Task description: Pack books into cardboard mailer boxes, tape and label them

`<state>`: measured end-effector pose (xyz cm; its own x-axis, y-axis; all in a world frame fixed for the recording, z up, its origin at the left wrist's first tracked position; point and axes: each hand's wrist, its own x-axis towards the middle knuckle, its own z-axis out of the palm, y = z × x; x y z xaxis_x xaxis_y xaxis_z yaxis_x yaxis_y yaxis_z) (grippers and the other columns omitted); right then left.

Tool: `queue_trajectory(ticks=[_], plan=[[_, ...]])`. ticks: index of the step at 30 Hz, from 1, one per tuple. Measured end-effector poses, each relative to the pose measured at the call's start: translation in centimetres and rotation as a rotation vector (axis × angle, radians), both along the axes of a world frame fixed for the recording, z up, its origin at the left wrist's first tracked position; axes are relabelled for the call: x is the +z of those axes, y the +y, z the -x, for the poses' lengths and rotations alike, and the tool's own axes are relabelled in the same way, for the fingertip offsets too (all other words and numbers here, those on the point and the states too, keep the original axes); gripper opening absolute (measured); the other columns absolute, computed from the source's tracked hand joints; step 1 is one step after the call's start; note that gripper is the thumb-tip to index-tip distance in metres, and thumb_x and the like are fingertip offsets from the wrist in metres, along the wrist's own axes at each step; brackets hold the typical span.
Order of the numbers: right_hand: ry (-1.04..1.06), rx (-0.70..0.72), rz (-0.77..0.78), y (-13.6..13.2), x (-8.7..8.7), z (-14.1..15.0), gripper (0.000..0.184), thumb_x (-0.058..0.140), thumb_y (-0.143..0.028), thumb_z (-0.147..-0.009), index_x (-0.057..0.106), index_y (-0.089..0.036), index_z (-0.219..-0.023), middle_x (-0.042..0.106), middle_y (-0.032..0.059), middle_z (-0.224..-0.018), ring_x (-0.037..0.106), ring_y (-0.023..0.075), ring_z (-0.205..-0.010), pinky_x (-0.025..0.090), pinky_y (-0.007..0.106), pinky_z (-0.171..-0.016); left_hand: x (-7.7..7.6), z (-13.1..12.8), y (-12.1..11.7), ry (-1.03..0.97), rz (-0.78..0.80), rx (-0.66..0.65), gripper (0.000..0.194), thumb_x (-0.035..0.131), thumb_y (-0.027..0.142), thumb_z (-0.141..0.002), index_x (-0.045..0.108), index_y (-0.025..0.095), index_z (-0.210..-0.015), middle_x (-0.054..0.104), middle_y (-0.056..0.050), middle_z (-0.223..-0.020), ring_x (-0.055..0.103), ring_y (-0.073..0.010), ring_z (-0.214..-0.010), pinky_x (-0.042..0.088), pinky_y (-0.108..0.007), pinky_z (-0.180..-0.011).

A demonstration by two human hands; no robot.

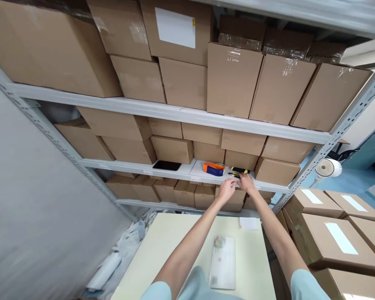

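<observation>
Both my hands reach forward to the front edge of a grey metal shelf [187, 168]. My left hand [227, 190] is at the edge with its fingers curled together; whatever is in them is too small to make out. Close beside it, my right hand [246, 183] has its fingers bent down at a slim black and yellow tool [233, 174]. Behind that lies another black and yellow tool [240, 170], its kind unclear. Left of these stands an orange and dark blue band-shaped item [214, 168]. A flat black device [167, 166] lies farther left on the same shelf.
Cardboard boxes [171, 149] fill the shelf levels around my hands. Below my arms is a cream table [143, 262] with a whitish flat pack [222, 266] and a white card [248, 223]. Stacked cartons [334, 237] stand at right, a white fan [328, 168] beyond.
</observation>
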<state>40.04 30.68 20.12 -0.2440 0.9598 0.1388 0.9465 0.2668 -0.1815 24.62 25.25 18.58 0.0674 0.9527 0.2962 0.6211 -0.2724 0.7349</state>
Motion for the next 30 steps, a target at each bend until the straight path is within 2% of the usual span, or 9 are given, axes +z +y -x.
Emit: queue_trajectory(ticks=[6, 9, 11, 13, 16, 19, 21, 24, 30], plan=[[-0.042, -0.003, 0.001, -2.2, -0.6, -1.5, 0.044, 0.064, -0.015, -0.098, 0.066, -0.012, -0.143, 0.069, 0.0195, -0.138, 0.055, 0.0306, -0.135, 0.044, 0.038, -0.114, -4.1, 1.4, -3.3, 0.015, 0.186, 0.046, 0.029, 0.063, 0.011, -0.098, 0.085, 0.024, -0.112, 0.084, -0.006, -0.118, 0.079, -0.0226, -0.109, 0.059, -0.032, -0.103], [-0.023, -0.038, 0.012, -4.3, -3.1, -2.5, 0.05, 0.058, -0.021, -0.102, 0.058, -0.011, -0.151, 0.061, 0.0212, -0.144, 0.05, 0.0327, -0.136, 0.046, 0.04, -0.113, -7.8, 2.0, -5.6, 0.015, 0.331, 0.066, 0.029, 0.063, 0.013, -0.099, 0.084, 0.024, -0.115, 0.084, -0.006, -0.119, 0.079, -0.0218, -0.113, 0.058, -0.03, -0.104], [0.058, -0.068, -0.02, -6.5, -6.6, -3.1, 0.051, 0.061, -0.025, -0.099, 0.061, -0.012, -0.148, 0.06, 0.0203, -0.14, 0.051, 0.0337, -0.131, 0.049, 0.042, -0.11, -11.5, 2.8, -7.9, 0.015, 0.437, 0.077, 0.031, 0.061, 0.015, -0.101, 0.083, 0.025, -0.121, 0.083, -0.004, -0.126, 0.076, -0.0208, -0.121, 0.055, -0.028, -0.108], [0.156, -0.1, 0.001, -9.7, -11.5, -3.6, 0.047, 0.065, -0.027, -0.093, 0.067, -0.012, -0.138, 0.061, 0.0191, -0.132, 0.054, 0.0341, -0.124, 0.05, 0.043, -0.108, -15.8, 3.6, -11.0, 0.027, 0.568, 0.097, 0.032, 0.06, 0.015, -0.101, 0.081, 0.024, -0.123, 0.081, -0.006, -0.129, 0.074, -0.0223, -0.124, 0.053, -0.03, -0.111], [0.305, -0.18, 0.184, -16.2, -19.4, -4.2, 0.042, 0.066, -0.031, -0.087, 0.072, -0.012, -0.123, 0.063, 0.0156, -0.118, 0.061, 0.0308, -0.108, 0.053, 0.043, -0.102, -22.1, 4.5, -16.5, 0.057, 0.769, 0.117, 0.029, 0.062, 0.016, -0.1, 0.08, 0.02, -0.123, 0.081, -0.01, -0.126, 0.075, -0.026, -0.122, 0.054, -0.033, -0.111], [0.412, -0.338, 0.396, -23.2, -25.9, -4.9, 0.042, 0.065, -0.034, -0.082, 0.072, -0.012, -0.117, 0.065, 0.0136, -0.111, 0.065, 0.0278, -0.099, 0.056, 0.041, -0.097, -26.6, 4.3, -21.4, 0.065, 0.906, 0.116, 0.027, 0.065, 0.018, -0.099, 0.077, 0.02, -0.123, 0.08, -0.01, -0.126, 0.076, -0.0256, -0.116, 0.056, -0.034, -0.107], [0.45, -0.462, 0.483, -26.8, -28.9, -5.3, 0.045, 0.065, -0.036, -0.079, 0.072, -0.011, -0.116, 0.068, 0.0146, -0.111, 0.067, 0.0276, -0.1, 0.057, 0.041, -0.095, -28.4, 3.5, -23.5, 0.057, 0.95, 0.125, 0.027, 0.067, 0.021, -0.1, 0.073, 0.02, -0.126, 0.077, -0.01, -0.13, 0.076, -0.0239, -0.111, 0.056, -0.034, -0.106], [0.523, -0.593, 0.544, -29.5, -31.4, -5.9, 0.05, 0.064, -0.044, -0.08, 0.071, -0.013, -0.119, 0.073, 0.0155, -0.115, 0.068, 0.0269, -0.098, 0.057, 0.041, -0.095, -30.0, 2.2, -25.0, 0.039, 0.967, 0.17, 0.029, 0.065, 0.024, -0.102, 0.068, 0.02, -0.131, 0.072, -0.012, -0.135, 0.076, -0.021, -0.103, 0.057, -0.035, -0.103], [0.626, -0.554, 0.586, -29.5, -32.4, -5.7, 0.055, 0.06, -0.051, -0.09, 0.068, -0.015, -0.13, 0.078, 0.0149, -0.119, 0.071, 0.0271, -0.096, 0.058, 0.041, -0.091, -31.0, 1.6, -25.0, 0.008, 0.967, 0.23, 0.023, 0.065, 0.028, -0.103, 0.067, 0.02, -0.125, 0.074, -0.011, -0.126, 0.075, -0.0205, -0.101, 0.058, -0.034, -0.098]])
